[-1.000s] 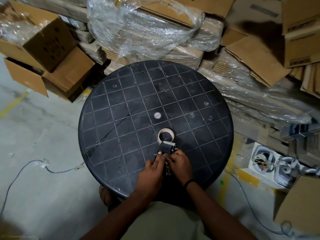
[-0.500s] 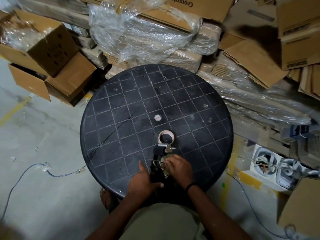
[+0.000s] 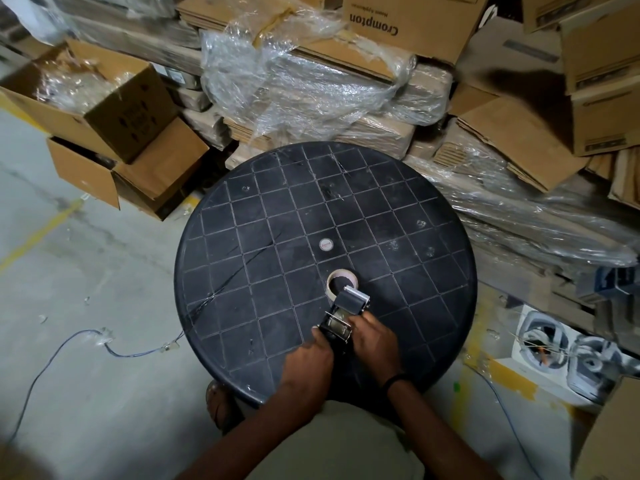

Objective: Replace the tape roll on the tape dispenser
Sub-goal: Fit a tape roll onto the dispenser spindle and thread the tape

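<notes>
A black and metal tape dispenser point(image 3: 346, 311) rests near the front of the round black table point(image 3: 263, 237), its roller end pointing away from me. My left hand point(image 3: 308, 362) grips its handle end from the left. My right hand point(image 3: 372, 341) holds its body from the right. A pale tape roll point(image 3: 341, 280) lies flat on the table just beyond the dispenser, partly covered by the roller end.
A small white cap point(image 3: 326, 244) sits at the table's centre. Cardboard boxes point(image 3: 114, 133) and plastic-wrapped stacks point(image 3: 311, 84) crowd the far and right sides. A blue cable point(image 3: 114, 348) trails on the concrete floor at left. White fan parts point(image 3: 568, 348) lie at right.
Both hands have closed around the dispenser and turned it, so its roller end now tilts toward the tape roll. The camera view has shifted slightly.
</notes>
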{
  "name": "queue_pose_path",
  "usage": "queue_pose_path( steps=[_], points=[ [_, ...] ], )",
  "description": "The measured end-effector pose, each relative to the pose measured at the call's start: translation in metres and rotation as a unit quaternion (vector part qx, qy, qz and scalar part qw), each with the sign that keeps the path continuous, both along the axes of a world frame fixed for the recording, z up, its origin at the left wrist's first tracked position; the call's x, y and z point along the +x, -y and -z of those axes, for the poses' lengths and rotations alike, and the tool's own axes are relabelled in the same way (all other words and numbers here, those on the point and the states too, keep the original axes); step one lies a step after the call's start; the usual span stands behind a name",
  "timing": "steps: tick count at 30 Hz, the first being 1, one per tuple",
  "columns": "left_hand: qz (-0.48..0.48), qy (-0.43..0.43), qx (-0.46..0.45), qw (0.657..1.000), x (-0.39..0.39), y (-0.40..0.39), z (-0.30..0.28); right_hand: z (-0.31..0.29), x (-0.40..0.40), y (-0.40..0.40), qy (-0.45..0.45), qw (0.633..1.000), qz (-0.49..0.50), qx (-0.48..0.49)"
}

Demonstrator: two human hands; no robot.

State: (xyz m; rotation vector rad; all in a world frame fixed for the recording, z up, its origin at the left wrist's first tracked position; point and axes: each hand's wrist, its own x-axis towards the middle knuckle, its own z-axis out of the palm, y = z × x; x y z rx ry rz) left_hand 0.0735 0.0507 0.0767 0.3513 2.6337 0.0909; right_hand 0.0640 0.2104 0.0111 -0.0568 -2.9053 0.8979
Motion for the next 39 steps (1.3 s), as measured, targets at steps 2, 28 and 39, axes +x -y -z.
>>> queue_pose_path(
  steps=[2,28,39],
  points=[
    [-0.017,0.003,0.01,1.0,0.001,0.001,0.004,-0.007,-0.003,-0.001,0.01,1.0,-0.015,0.013],
    [0.2,-0.074,-0.014,0.977,-0.006,-0.007,0.032,-0.047,-0.055,-0.029,-0.05,0.999,-0.02,-0.001],
    [0.183,-0.065,0.019,0.981,-0.007,0.0,0.031,-0.047,-0.059,-0.03,0.142,0.988,0.001,0.059]
  ],
)
